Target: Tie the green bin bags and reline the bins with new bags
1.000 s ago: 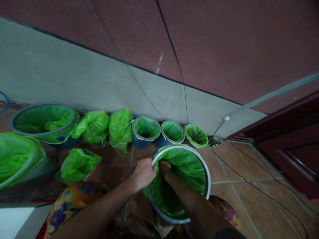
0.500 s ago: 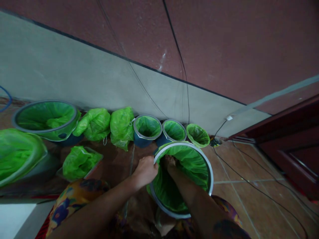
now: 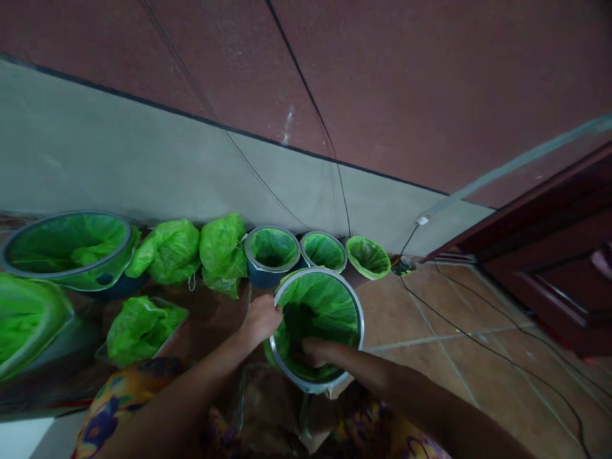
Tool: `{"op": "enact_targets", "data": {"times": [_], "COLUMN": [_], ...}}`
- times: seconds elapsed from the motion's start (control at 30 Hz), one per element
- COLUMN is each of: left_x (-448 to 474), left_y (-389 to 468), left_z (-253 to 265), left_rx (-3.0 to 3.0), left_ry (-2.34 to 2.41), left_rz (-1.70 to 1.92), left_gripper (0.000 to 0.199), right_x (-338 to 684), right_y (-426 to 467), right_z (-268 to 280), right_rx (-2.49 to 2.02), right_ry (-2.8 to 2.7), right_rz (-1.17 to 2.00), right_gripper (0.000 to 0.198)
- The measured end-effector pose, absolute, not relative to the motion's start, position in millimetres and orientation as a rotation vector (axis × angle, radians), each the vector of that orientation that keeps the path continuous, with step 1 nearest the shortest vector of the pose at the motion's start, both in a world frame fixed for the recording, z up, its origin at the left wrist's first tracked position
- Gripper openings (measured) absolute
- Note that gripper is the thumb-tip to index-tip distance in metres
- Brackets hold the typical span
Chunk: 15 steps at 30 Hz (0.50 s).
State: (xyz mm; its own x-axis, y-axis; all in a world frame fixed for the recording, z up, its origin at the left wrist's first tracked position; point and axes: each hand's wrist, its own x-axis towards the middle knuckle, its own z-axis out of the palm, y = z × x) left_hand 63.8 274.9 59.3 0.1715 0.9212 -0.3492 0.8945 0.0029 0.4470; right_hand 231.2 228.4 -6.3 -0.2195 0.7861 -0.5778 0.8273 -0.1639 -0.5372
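Observation:
A round trash bin (image 3: pixel 359 319) with a pale grey rim stands in front of me, lined with a green trash bag (image 3: pixel 329 306). My left hand (image 3: pixel 262 319) is closed around the rim on its left side, thumb over the edge. Down inside the bin is my right hand (image 3: pixel 315 352), close to the near wall of the liner. Its fingers are in shadow, so whether they press on or grip the bag does not show.
Along the wall stand lined bins, among them a blue one (image 3: pixel 270 274) and a large oval one (image 3: pixel 127 245). Bundled green bags (image 3: pixel 222 248) sit between them. A black cable (image 3: pixel 459 331) crosses the tiled floor near the dark red door (image 3: pixel 559 287).
My right hand has moved from the far left part of the liner toward the near side. The bin appears farther left and smaller; my left hand still holds its rim.

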Motion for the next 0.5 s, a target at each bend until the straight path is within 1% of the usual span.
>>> {"op": "enact_targets", "data": {"times": [0.03, 0.07, 0.13, 0.2, 0.23, 0.3, 0.33, 0.37, 0.43, 0.5], "left_x": [63.8, 64.0, 64.3, 64.3, 64.1, 63.8, 63.8, 64.0, 64.9, 65.7], "left_y": [277.3, 279.5, 283.2, 286.3, 287.6, 290.0, 291.0, 292.0, 293.9, 296.4], "left_z": [56.3, 53.2, 46.6, 39.4, 35.4, 26.6, 21.7, 16.5, 5.9, -3.9], "left_rx": [1.862, 1.845, 1.805, 1.773, 1.758, 1.727, 1.712, 1.694, 1.659, 1.63], "left_ry": [1.718, 1.726, 1.745, 1.751, 1.746, 1.735, 1.731, 1.73, 1.733, 1.746], "left_rz": [0.044, 0.032, 0.018, 0.02, 0.019, 0.023, 0.032, 0.045, 0.074, 0.089], "left_gripper": [0.032, 0.032, 0.033, 0.033, 0.033, 0.031, 0.03, 0.029, 0.028, 0.028], "right_x": [234.5, 238.8, 250.9, 269.0, 280.6, 307.3, 321.2, 334.4, 355.4, 365.2], "right_y": [228.2, 229.6, 235.5, 243.0, 246.6, 253.2, 255.9, 258.1, 261.0, 261.9], "right_z": [0.1, 8.6, 28.9, 47.7, 54.2, 58.4, 55.5, 49.4, 29.7, 4.6], "right_rx": [1.862, 1.804, 1.791, 1.961, 2.091, 2.386, 2.517, 2.595, 2.573, 2.462], "right_ry": [2.041, 2.11, 2.306, 2.475, 2.497, 2.336, 2.17, 2.014, 1.85, 1.84], "right_rz": [-1.288, -1.224, -1.09, -0.841, -0.627, -0.221, -0.142, -0.196, -0.57, -0.935], "right_gripper": [0.013, 0.017, 0.031, 0.037, 0.038, 0.046, 0.051, 0.052, 0.041, 0.029]}}
